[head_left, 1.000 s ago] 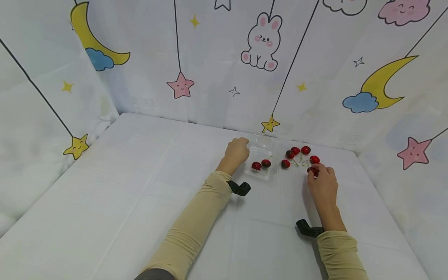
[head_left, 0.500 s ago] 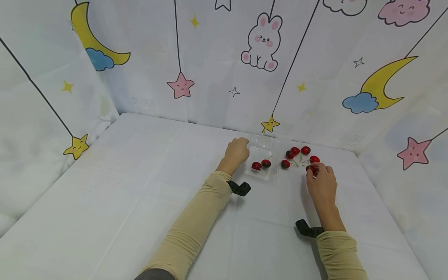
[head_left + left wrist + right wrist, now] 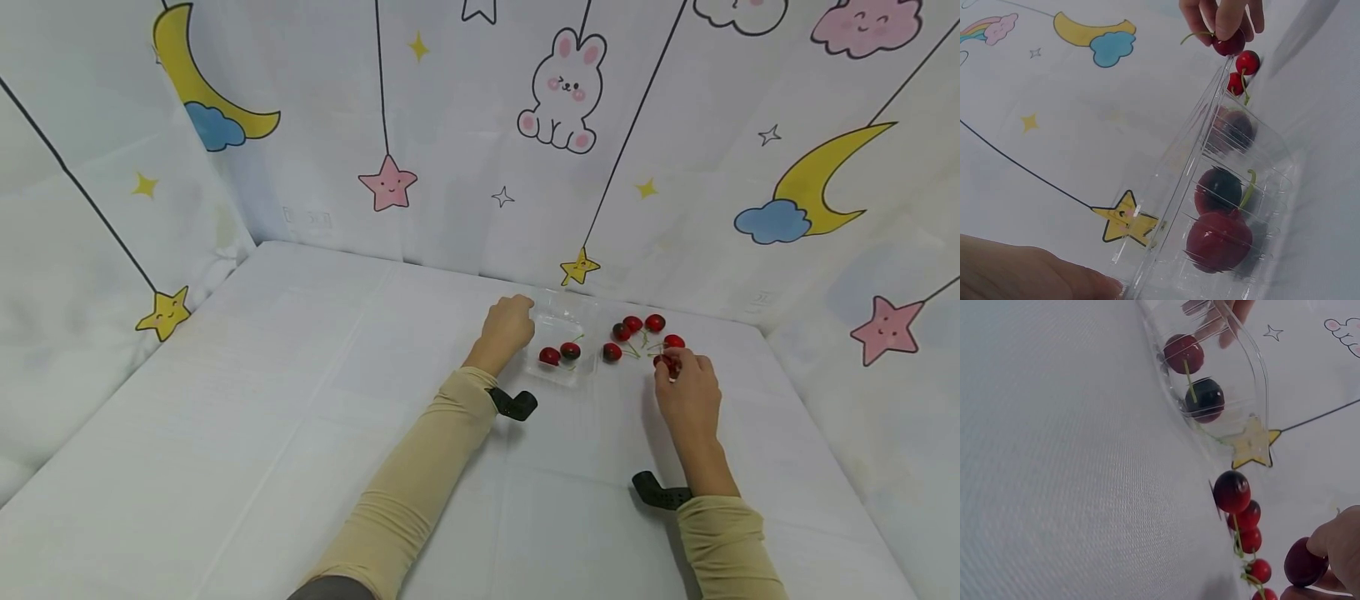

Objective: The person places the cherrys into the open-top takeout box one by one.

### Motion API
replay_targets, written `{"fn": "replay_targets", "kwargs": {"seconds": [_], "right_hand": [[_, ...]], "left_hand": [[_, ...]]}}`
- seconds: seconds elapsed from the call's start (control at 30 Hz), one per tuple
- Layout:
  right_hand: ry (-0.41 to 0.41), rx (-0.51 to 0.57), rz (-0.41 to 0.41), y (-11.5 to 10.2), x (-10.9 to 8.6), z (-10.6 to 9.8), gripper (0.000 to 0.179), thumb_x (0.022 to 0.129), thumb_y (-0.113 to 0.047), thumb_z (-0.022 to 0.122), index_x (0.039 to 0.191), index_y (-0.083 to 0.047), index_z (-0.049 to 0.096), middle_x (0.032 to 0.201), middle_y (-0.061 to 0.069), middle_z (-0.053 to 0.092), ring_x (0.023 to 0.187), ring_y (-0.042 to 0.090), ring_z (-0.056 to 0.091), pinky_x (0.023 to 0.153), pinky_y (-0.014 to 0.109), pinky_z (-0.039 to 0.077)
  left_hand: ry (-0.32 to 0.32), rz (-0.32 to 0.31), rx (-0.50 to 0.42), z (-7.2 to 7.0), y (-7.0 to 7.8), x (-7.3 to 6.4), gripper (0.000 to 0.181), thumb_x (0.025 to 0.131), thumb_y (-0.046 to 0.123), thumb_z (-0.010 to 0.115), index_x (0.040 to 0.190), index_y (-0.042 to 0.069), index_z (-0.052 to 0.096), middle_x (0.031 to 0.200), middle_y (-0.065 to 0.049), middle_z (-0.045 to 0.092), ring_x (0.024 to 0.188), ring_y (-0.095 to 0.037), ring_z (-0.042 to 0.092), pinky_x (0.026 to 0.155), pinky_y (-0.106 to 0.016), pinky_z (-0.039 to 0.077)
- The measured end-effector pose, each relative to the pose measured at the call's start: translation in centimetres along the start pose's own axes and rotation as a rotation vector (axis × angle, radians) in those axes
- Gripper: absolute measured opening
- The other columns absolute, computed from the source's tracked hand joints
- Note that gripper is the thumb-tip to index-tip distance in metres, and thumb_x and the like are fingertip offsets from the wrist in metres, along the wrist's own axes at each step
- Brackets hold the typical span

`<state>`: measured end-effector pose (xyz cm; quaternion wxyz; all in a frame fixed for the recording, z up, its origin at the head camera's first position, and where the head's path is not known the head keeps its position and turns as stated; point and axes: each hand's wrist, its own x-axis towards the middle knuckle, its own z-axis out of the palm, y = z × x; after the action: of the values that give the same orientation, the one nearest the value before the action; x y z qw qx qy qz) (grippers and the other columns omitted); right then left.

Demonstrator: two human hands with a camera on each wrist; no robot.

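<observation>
My left hand (image 3: 507, 327) holds the left side of a clear plastic box (image 3: 537, 372), its thumb at the rim in the left wrist view. Two dark red cherries lie inside, one a plain red cherry (image 3: 1219, 241), the other a darker cherry (image 3: 1218, 190) beside a green stem. To the right, my right hand (image 3: 690, 396) pinches a dark red cherry (image 3: 1305, 562) between thumb and fingers. That cherry's green stem sticks out sideways in the left wrist view. Between box and right hand sit several loose cherries (image 3: 612, 352) with stems.
A white-covered table (image 3: 300, 467) carries everything. Behind it rises a white backdrop (image 3: 450, 108) printed with moons, stars and a rabbit. The loose cherries (image 3: 1232, 492) stand close to the box's right side. Black camera mounts (image 3: 513, 404) stick out from both wrists.
My right hand, with the pinched cherry, has shifted very slightly left and up. The left hand and the box have stayed put.
</observation>
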<state>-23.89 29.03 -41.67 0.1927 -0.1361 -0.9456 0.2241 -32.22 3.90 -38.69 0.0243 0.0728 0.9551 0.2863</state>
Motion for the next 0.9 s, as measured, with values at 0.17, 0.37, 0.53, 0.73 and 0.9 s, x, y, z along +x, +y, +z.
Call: {"fn": "replay_targets", "kwargs": {"seconds": [0.17, 0.37, 0.53, 0.73, 0.9], "right_hand": [[0.013, 0.004, -0.021, -0.11, -0.04, 0.01, 0.032, 0.097, -0.018, 0.049, 0.124, -0.002, 0.057, 0.115, 0.024, 0.052, 0.105, 0.04, 0.053, 0.088, 0.053, 0.047], [0.03, 0.02, -0.038, -0.13, -0.09, 0.05, 0.032, 0.096, -0.016, 0.05, 0.123, -0.002, 0.058, 0.113, 0.024, 0.053, 0.104, 0.04, 0.053, 0.087, 0.053, 0.047], [0.048, 0.028, -0.053, -0.18, -0.1, 0.03, 0.031, 0.096, -0.016, 0.05, 0.123, -0.003, 0.06, 0.111, 0.024, 0.054, 0.102, 0.039, 0.054, 0.085, 0.052, 0.049], [0.051, 0.038, -0.052, -0.3, -0.14, -0.08, 0.032, 0.096, -0.017, 0.051, 0.124, -0.005, 0.061, 0.112, 0.023, 0.054, 0.102, 0.038, 0.054, 0.083, 0.051, 0.05], [0.051, 0.045, -0.051, -0.64, -0.15, -0.09, 0.033, 0.096, -0.019, 0.05, 0.124, -0.006, 0.062, 0.113, 0.022, 0.055, 0.103, 0.037, 0.055, 0.084, 0.051, 0.05]], "left_hand": [[-0.003, -0.003, -0.003, 0.0, -0.05, 0.05, 0.041, 0.094, 0.009, 0.05, 0.134, 0.013, 0.055, 0.132, -0.005, 0.06, 0.103, -0.023, 0.064, 0.083, -0.035, 0.053], [-0.004, -0.008, -0.001, 0.03, -0.08, 0.13, 0.041, 0.094, 0.01, 0.051, 0.134, 0.013, 0.055, 0.132, -0.005, 0.06, 0.107, -0.024, 0.063, 0.086, -0.036, 0.052], [-0.005, -0.011, 0.001, 0.06, -0.07, 0.19, 0.041, 0.094, 0.01, 0.051, 0.135, 0.014, 0.054, 0.133, -0.005, 0.059, 0.108, -0.024, 0.062, 0.087, -0.036, 0.052], [-0.009, -0.015, 0.003, 0.04, -0.03, 0.2, 0.041, 0.094, 0.01, 0.051, 0.135, 0.014, 0.054, 0.133, -0.005, 0.059, 0.106, -0.023, 0.063, 0.085, -0.035, 0.053], [-0.007, -0.015, 0.002, 0.05, -0.05, 0.19, 0.041, 0.094, 0.01, 0.051, 0.135, 0.014, 0.054, 0.133, -0.005, 0.059, 0.106, -0.023, 0.063, 0.085, -0.036, 0.052]]}}
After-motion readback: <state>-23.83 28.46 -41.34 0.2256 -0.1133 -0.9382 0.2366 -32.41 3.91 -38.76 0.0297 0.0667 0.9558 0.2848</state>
